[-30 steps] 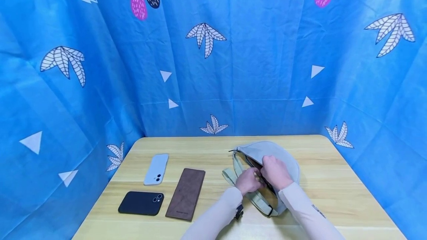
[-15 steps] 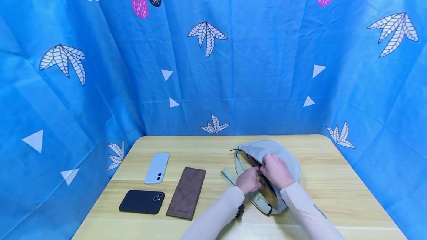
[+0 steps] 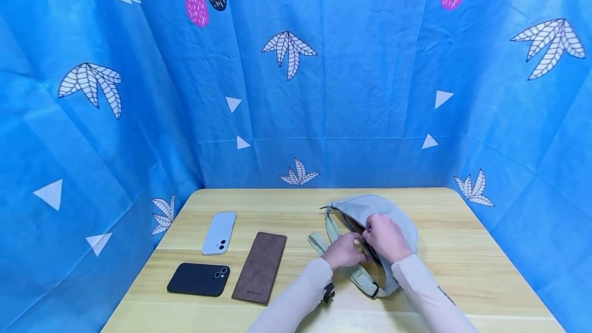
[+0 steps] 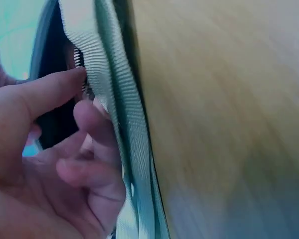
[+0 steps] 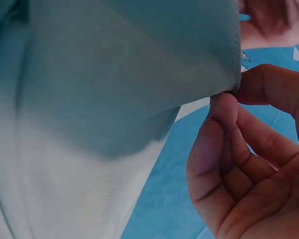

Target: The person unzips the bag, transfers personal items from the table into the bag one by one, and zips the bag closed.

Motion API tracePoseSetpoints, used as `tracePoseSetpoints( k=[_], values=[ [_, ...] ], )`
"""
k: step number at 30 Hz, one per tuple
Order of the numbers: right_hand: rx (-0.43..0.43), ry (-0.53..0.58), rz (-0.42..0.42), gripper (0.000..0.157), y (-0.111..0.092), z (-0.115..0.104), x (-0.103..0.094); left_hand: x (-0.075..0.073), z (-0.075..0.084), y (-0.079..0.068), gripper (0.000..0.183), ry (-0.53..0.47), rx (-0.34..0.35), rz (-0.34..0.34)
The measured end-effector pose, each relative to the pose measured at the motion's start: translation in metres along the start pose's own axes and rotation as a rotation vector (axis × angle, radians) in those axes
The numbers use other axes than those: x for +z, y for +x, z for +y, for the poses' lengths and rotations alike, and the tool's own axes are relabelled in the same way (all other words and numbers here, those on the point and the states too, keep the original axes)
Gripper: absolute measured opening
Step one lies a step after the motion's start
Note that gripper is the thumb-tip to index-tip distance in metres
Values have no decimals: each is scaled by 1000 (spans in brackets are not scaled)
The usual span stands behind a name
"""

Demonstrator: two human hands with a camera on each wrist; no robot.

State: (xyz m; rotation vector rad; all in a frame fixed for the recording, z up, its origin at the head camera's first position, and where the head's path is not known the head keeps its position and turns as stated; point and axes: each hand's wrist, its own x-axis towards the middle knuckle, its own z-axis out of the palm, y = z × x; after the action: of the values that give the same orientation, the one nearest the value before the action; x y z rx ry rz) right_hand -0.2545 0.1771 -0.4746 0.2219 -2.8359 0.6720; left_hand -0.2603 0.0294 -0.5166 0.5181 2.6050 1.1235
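Observation:
A light grey waist bag (image 3: 399, 215) lies on the table, its zipped opening parted toward the left. My right hand (image 3: 386, 238) pinches the upper edge of that opening; in the right wrist view, thumb and finger (image 5: 224, 109) meet at a corner of the grey fabric (image 5: 109, 64). My left hand (image 3: 344, 252) is at the opposite edge. There, in the left wrist view, its curled fingers (image 4: 97, 122) hold the zipper edge beside the pale green strap (image 4: 132, 119). The bag's inside is dark, its contents mostly hidden by the hands.
Left of the bag, a long brown wallet (image 3: 260, 266) lies flat on the wooden table (image 3: 462, 271). Farther left are a black phone (image 3: 196, 279) and a pale blue phone (image 3: 219, 233). A patterned blue curtain (image 3: 361, 91) surrounds the table's back and sides.
The head view has shifted slightly. Both hands stay at the bag's opening, with only small finger movements; the phones and wallet have not moved.

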Motion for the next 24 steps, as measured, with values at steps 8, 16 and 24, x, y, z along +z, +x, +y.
tracePoseSetpoints(
  k=[8, 16, 24],
  values=[
    [25, 43, 22, 15, -1, 7, -2, -25, -11, -11, 43, -216, 85, -39],
    [31, 91, 82, 12, -4, 14, -5, -63, -35, -31, 44, -232, 62, 10],
    [27, 115, 111, 18, -7, 16, -8, -108, -64, -54, 42, -120, 7, 124]
  ],
)
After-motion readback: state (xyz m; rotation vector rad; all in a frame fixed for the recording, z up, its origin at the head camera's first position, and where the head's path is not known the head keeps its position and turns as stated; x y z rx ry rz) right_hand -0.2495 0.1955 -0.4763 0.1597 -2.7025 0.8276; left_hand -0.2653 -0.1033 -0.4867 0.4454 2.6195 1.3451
